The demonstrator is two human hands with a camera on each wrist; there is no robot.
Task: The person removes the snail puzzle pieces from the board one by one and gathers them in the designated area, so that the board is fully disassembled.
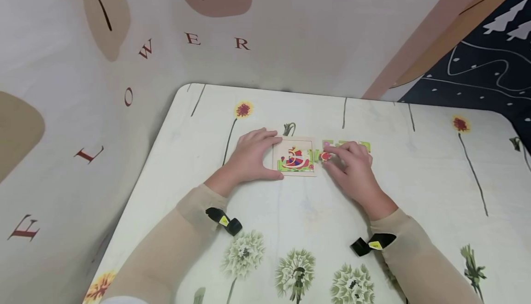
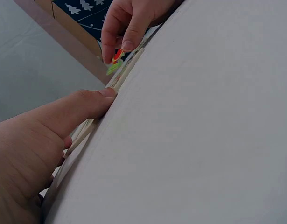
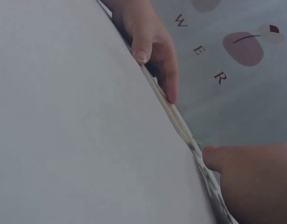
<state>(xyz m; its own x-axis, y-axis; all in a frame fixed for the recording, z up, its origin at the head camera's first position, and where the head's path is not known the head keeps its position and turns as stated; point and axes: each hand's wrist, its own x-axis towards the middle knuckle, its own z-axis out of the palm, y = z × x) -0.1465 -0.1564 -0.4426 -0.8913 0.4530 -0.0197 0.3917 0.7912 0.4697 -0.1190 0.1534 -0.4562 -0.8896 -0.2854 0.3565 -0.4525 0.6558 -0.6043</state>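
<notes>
A small wooden puzzle board lies on the table, its lower part filled with red, purple and green picture pieces. My left hand holds the board at its left side, thumb at the near corner and fingers at the far one. In the left wrist view the left thumb presses against the board's edge. Just off the board's right side, my right hand pinches a red and green puzzle piece between thumb and fingers. Further loose puzzle pieces lie behind the right hand, which partly covers them.
The white table has a flower-printed cover. Behind it and to the left hangs a pale wall cloth with printed letters. A dark patterned cloth is at the back right. Each sleeve carries a black wrist camera.
</notes>
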